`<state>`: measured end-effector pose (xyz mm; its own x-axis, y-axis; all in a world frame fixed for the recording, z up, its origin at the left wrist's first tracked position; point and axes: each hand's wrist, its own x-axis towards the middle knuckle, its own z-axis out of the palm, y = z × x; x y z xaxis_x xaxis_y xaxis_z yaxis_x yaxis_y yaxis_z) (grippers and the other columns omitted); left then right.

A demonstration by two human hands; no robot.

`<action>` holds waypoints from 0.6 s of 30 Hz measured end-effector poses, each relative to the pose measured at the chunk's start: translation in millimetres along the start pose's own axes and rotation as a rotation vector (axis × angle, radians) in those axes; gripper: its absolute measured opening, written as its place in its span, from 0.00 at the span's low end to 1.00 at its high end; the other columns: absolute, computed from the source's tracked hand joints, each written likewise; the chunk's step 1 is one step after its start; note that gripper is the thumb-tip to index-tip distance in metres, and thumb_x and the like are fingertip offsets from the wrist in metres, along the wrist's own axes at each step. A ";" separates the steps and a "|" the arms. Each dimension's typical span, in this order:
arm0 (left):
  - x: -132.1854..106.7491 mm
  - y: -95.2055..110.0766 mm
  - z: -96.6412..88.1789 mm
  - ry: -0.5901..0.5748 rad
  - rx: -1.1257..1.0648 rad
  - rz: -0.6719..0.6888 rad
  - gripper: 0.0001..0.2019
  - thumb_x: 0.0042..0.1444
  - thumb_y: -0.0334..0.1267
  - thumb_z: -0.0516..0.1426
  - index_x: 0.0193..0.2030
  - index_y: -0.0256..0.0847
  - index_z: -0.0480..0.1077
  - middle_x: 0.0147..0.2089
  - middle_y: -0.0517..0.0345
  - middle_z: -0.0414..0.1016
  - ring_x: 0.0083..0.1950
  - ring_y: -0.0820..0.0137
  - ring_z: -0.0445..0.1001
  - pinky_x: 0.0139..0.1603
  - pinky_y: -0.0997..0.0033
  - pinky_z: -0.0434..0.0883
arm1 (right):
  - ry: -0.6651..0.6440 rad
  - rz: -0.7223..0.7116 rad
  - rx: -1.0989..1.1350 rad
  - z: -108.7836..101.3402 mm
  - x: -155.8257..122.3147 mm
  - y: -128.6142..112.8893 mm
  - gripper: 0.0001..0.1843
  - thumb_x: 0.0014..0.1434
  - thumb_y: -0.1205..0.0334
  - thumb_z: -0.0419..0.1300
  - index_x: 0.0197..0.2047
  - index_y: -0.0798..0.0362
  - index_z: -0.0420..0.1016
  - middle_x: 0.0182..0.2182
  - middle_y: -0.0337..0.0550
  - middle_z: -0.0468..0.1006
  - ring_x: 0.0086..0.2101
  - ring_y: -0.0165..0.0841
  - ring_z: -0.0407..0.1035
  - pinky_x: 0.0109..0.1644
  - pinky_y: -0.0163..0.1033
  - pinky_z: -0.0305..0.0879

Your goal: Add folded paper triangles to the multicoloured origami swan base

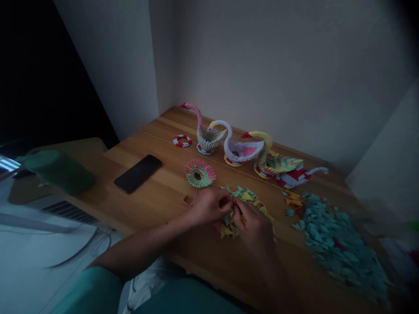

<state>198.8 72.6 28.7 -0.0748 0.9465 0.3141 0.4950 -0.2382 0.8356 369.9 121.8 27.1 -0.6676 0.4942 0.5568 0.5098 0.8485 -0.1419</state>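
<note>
My left hand and my right hand meet above a pile of folded paper triangles, green and yellow. Both hands are closed, fingertips pinched together; whatever sits between them is too small and dark to make out. Just beyond my left hand stands a round modular-paper piece, pink on one side and green on the other, with a hole in its middle. A small reddish folded paper lies beside my left wrist. Part of the pile is hidden under my hands.
Along the back stand paper swans: one pink-necked, one white, one yellow-necked. A red-and-white paper ring and a black phone lie left. A big teal paper heap spreads right. Something green is at the left edge.
</note>
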 end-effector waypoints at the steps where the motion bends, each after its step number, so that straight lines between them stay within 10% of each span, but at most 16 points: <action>1: 0.1 0.1 0.0 0.006 0.021 0.009 0.04 0.52 0.32 0.55 0.30 0.38 0.71 0.26 0.63 0.71 0.29 0.75 0.68 0.31 0.78 0.60 | 0.003 -0.007 -0.005 0.3 0.3 0.3 0.15 0.65 0.67 0.52 0.51 0.57 0.75 0.39 0.49 0.82 0.37 0.38 0.76 0.41 0.40 0.69; 18: 1.2 3.7 -6.9 0.008 0.015 0.096 0.04 0.54 0.32 0.56 0.33 0.38 0.74 0.27 0.61 0.73 0.30 0.74 0.69 0.33 0.76 0.62 | -0.041 0.197 0.275 -10.4 2.9 8.0 0.15 0.65 0.57 0.54 0.48 0.51 0.78 0.42 0.48 0.82 0.41 0.39 0.76 0.47 0.42 0.69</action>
<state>194.6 71.3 35.3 -0.0337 0.9176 0.3960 0.5135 -0.3240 0.7946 377.7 128.0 36.1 -0.5949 0.6564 0.4639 0.4694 0.7522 -0.4625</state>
